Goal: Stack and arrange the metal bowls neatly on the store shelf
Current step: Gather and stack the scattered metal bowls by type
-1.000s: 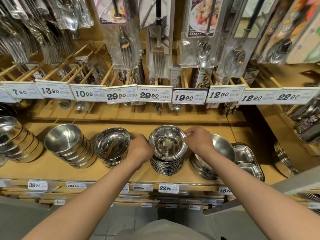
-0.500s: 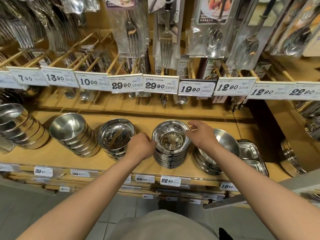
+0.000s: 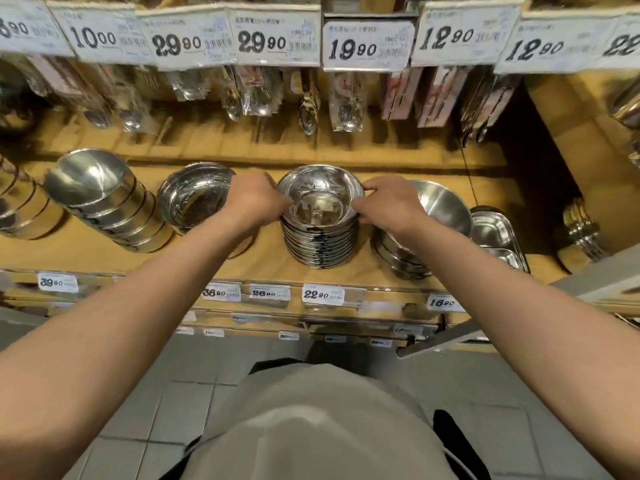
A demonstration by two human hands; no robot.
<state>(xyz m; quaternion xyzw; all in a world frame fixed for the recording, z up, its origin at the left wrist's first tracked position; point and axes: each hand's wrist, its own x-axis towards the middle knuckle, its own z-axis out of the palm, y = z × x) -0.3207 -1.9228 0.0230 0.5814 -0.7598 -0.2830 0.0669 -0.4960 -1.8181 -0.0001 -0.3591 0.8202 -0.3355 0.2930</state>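
Left hand (image 3: pixel 254 202) and right hand (image 3: pixel 389 206) are curled on opposite rims of the bowl stack (image 3: pixel 320 220), likely to square it.

Wooden shelf (image 3: pixel 266 268) with price tags (image 3: pixel 322 295) above grey tiled floor (image 3: pixel 173 410).

Centre bowl stack (image 3: pixel 320 237) on shelf (image 3: pixel 266 265), hands flanking — left hand (image 3: pixel 254 202), right hand (image 3: pixel 388 207), tilted stack (image 3: pixel 104 202) far left.

A shop — price tags (image 3: pixel 277 41) along wooden shelf (image 3: pixel 263 265) edges, packaged cutlery (image 3: pixel 308 109) overhead.
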